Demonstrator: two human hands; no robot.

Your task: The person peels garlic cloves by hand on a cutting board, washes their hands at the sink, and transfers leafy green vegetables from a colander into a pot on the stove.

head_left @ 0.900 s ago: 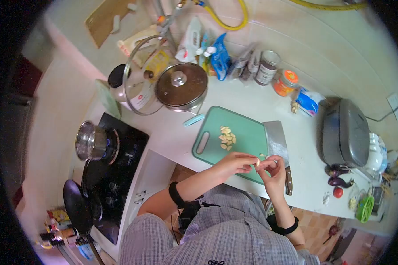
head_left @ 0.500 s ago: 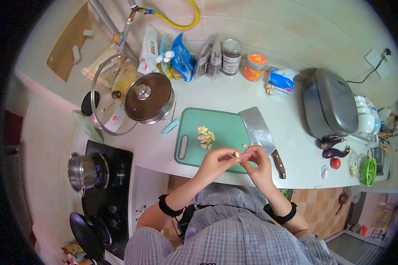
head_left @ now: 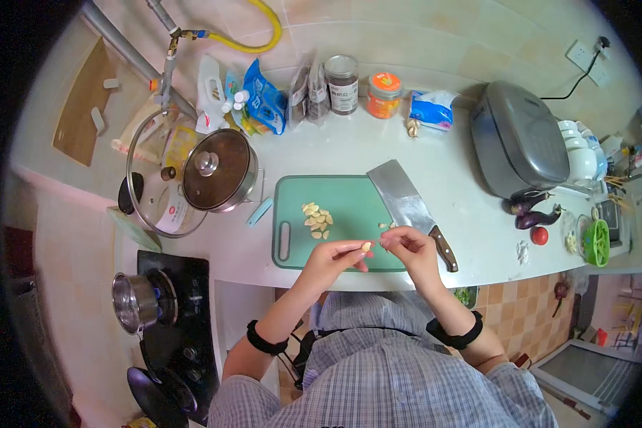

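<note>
Over the near edge of the green cutting board [head_left: 342,192], my left hand [head_left: 328,262] pinches a pale garlic clove [head_left: 366,247] between thumb and fingers. Close beside it, my right hand [head_left: 415,258] has its thumb and forefinger together; whatever is between them is too small to make out. A small heap of garlic cloves [head_left: 317,220] lies on the left half of the board. A few little pieces [head_left: 386,225] sit near its right side, just beyond my right fingers. A cleaver [head_left: 403,196] rests across the board's right edge, its wooden handle toward me.
A lidded pot [head_left: 221,171] and a light-blue-handled tool [head_left: 260,212] are left of the board. A saucepan [head_left: 134,303] sits on the lit stove. Jars [head_left: 344,85] and a tissue pack [head_left: 432,108] line the wall. Eggplants [head_left: 538,217] and a tomato [head_left: 540,236] lie right.
My hands have drawn slightly apart, and the clove now stays in my left fingers, away from the right ones. The whole view has shifted a little.
</note>
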